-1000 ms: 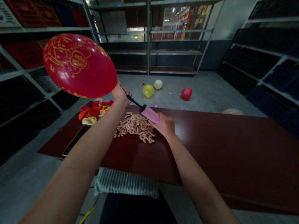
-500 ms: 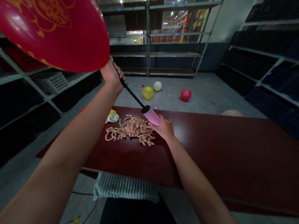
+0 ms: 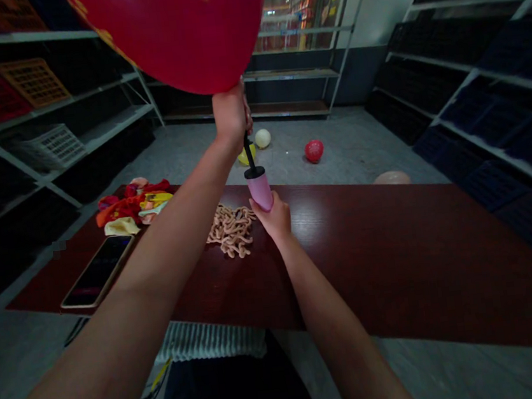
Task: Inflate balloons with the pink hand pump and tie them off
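A large inflated red balloon with gold print fills the upper part of the view, cut off by the top edge. Directly beneath it, my left hand is closed at its neck, around the upper end of a balloon pump. The pump's black rod runs down from that hand into a pink barrel. My right hand is wrapped round the lower part of this barrel, above the table. Left of the barrel lies a heap of beige, twisted long balloons or cords; their kind is unclear.
On the dark red table, a phone lies at left near several limp balloons. A red balloon, a white balloon and a yellow balloon rest on the floor beyond. Shelves with crates line the sides.
The view has swung left and down, bringing the phone and limp balloons into sight. The pump now stands steeper, with its rod showing shorter between my hands. Both hands keep their grip.
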Available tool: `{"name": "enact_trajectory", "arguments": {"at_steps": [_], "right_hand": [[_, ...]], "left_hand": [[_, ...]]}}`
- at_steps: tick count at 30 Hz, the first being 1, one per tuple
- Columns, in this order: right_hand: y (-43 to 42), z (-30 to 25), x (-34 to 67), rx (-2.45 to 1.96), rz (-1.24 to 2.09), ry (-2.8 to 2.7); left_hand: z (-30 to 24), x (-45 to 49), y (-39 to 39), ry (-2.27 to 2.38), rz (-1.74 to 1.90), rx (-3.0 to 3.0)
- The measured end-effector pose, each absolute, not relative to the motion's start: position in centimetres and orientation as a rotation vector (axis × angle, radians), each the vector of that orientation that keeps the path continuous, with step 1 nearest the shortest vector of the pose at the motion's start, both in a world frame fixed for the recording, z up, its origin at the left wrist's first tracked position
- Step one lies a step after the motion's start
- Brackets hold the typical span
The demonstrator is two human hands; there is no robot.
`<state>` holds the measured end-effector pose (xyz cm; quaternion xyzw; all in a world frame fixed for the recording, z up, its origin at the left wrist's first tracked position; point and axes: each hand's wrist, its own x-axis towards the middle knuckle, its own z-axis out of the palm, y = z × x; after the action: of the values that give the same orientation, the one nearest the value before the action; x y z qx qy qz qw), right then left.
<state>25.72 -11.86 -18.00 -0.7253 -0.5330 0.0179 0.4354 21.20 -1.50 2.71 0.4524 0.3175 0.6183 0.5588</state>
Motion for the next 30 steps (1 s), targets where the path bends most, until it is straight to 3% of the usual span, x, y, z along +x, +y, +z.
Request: {"name": "enact_trajectory", "arguments": {"at_steps": [6, 19, 30], "right_hand": [[-11.9, -17.8, 25.8, -1.886, 0.032, -1.291], [-12.2, -18.1, 24.9, -1.801, -0.251, -1.65], [-12.2, -18.3, 25.1, -1.653, -0.244, -1.698]], "left_hand": [[-2.7, 22.4, -2.4, 0.838, 1.418, 1.04], [-4.8, 10.5, -1.4, 0.8, 1.563, 0.518], [1.7, 3.7, -0.9, 0.717, 1.637, 0.565]]}}
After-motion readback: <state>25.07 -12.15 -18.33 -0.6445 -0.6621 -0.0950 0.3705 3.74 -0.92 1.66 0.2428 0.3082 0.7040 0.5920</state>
